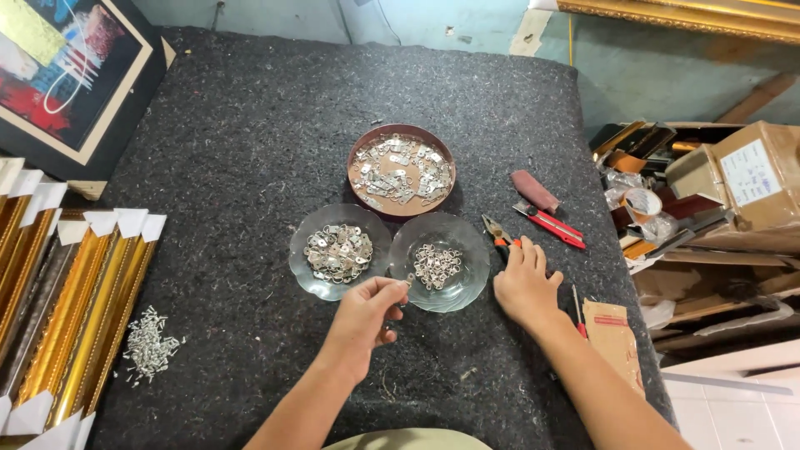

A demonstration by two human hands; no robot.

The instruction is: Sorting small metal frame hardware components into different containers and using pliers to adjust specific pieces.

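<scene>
A small metal piece is pinched between the fingertips of the left hand, just at the near rim of the right glass dish; the piece is too small to make out in detail. That dish holds a little heap of silvery ring-shaped hangers, and the left glass dish, touching it on the left, holds a flatter spread of similar metal tabs. Behind the pair, just beyond their rims, sits a round brown tin lid filled with larger metal hanger plates. The right hand lies palm down with fingers loosely together on the orange-handled pliers, whose nose points away from the person; whether it grips the handles cannot be told. Farther right lie a red utility knife and a maroon block, close to each other. Everything rests on a dark grey felt-covered table. Well to the left, a loose pile of screws lies beside gold frame mouldings, and cardboard boxes crowd the right.
</scene>
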